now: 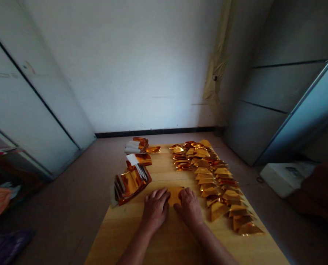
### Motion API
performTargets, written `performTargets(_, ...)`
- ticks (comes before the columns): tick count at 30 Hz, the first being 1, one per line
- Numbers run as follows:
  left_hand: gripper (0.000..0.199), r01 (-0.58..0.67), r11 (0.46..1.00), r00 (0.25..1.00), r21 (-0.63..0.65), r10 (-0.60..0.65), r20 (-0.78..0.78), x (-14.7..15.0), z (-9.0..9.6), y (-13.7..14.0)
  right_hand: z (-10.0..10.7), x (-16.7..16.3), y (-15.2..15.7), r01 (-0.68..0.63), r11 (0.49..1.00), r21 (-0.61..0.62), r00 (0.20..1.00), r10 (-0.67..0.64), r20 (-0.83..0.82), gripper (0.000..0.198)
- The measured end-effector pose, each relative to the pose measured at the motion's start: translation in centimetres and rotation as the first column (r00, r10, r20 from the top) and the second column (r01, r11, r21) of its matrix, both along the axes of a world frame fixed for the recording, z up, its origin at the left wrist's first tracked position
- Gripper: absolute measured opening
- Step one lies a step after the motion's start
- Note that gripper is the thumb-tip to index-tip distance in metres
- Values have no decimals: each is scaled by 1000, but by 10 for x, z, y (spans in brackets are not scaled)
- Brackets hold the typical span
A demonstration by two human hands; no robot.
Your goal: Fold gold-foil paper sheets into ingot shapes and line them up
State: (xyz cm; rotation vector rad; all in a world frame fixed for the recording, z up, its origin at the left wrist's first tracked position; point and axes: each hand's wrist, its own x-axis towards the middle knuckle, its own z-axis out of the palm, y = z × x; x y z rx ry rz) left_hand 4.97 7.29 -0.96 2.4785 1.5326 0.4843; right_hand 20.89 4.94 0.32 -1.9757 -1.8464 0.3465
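A small sheet of gold foil paper (174,195) lies on the wooden table between my two hands. On its left edge, my left hand (156,207) has its fingers bent over the paper, thumb close beside them. At the opposite edge my right hand (190,206) is closed with curled fingers on the paper. Both sets of fingertips are partly hidden. To the left is a stack of flat gold foil sheets (132,182). Rows of folded gold foil pieces (206,177) cover the table's right side.
The wooden table (161,171) stands before a white wall (142,73). More foil bundles (136,145) lie at its far left corner. Grey cabinets (277,81) rise on the right, with a white box (281,178) on the floor. White cabinet doors (23,92) stand left.
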Motion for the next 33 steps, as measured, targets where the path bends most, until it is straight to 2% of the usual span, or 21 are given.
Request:
performTargets(7, 40, 10, 1000, 1000, 12, -10, 15, -3, -7, 4, -15, 8, -1, -14, 995, 103, 994, 25, -108, 31)
performTargets(12, 47, 7, 1000, 1000, 25, -7, 18, -2, -9, 3, -19, 5, -6, -7, 989, 150, 989, 29, -147, 30)
performTargets(21, 48, 18, 998, 999, 56, -20, 37, -1, -6, 3, -20, 4, -3, -61, 992, 114, 997, 65, -31, 35)
performTargets(33, 44, 42, 997, 997, 62, -46, 69, -3, -10, 4, -15, 4, -4, -86, 995, 51, 996, 87, 1, 37)
